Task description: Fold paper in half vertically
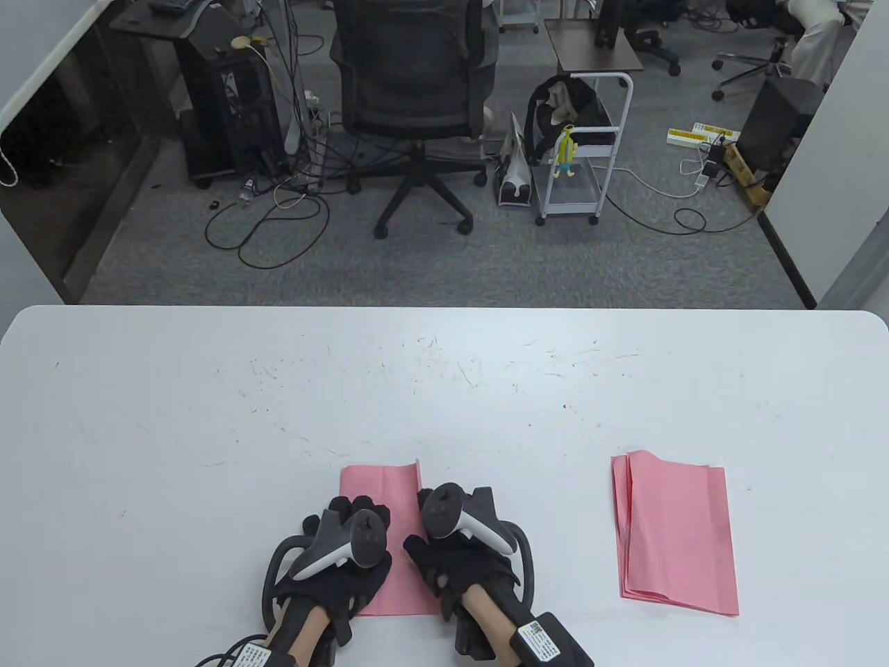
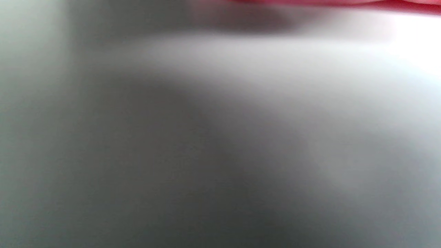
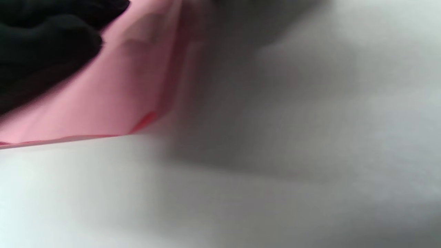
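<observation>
1. The wide white scuffed bench (image 1: 444, 389) carries everything; beyond its far edge stand a black mesh office chair (image 1: 410, 83) and a small white wire trolley (image 1: 583, 153) on grey carpet.
2. A stack of pink folded paper sheets (image 1: 677, 535) lies on the bench, well apart to the right of the hands.
3. The pink rectangular paper sheet being folded (image 1: 378, 486) lies at the near edge of the bench, under and between both hands. It already looks doubled over, its right long edge (image 1: 419, 476) standing slightly raised.
4. The left hand in a black sensor glove (image 1: 347, 549) rests flat on the sheet, fingers laid forward; this grip seems spread and pressing, not pinching, though the tracker hides much of it.
5. The right hand in a black sensor glove (image 1: 462, 549) sits just beside the raised edge. The right wrist view shows its dark fingers (image 3: 51, 38) touching the pink sheet; whether this grip pinches or only presses, I cannot tell.
6. Judgement: the fold is made and the creasing step is in hand. Next calls for running fingers along the raised edge while the left hand pins the sheet, lest the halves slip apart.
</observation>
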Motion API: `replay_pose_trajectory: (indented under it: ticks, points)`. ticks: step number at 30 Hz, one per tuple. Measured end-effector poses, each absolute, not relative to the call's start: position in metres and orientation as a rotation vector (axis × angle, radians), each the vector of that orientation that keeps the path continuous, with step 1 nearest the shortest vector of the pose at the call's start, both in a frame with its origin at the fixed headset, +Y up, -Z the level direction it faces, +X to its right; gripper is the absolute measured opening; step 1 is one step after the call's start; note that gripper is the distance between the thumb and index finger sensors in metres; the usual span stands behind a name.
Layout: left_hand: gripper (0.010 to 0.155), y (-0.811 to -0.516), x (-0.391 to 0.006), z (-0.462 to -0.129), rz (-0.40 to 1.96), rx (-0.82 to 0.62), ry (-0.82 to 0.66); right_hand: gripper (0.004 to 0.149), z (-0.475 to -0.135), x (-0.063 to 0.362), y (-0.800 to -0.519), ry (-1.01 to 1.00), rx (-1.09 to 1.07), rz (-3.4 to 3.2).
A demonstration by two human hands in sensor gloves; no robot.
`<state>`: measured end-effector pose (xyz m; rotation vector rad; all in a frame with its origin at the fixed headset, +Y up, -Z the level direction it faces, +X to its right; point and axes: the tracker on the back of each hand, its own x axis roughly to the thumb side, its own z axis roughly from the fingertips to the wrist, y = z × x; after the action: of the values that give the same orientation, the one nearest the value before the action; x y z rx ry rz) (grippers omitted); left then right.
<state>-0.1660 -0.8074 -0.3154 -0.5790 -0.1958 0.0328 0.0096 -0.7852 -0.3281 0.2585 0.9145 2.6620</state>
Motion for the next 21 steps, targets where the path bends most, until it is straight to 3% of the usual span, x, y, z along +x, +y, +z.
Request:
replay_pose_trajectory:
  ticks: [7, 14, 21]
  points:
    - [0.073, -0.807, -0.166, -0.315, 0.033, -0.579, -0.196, 0.074, -0.325, 0.011, -0.77, 0.841, 0.263, 2.513]
    - [0.073, -0.807, -0.166, -0.315, 0.033, -0.579, -0.196, 0.068, -0.333, 0.028, -0.784, 0.82, 0.061, 2.418]
    - [0.074, -0.807, -0.165, -0.315, 0.022, -0.58, -0.192, 0.066, -0.335, 0.032, -0.79, 0.797, 0.02, 2.414]
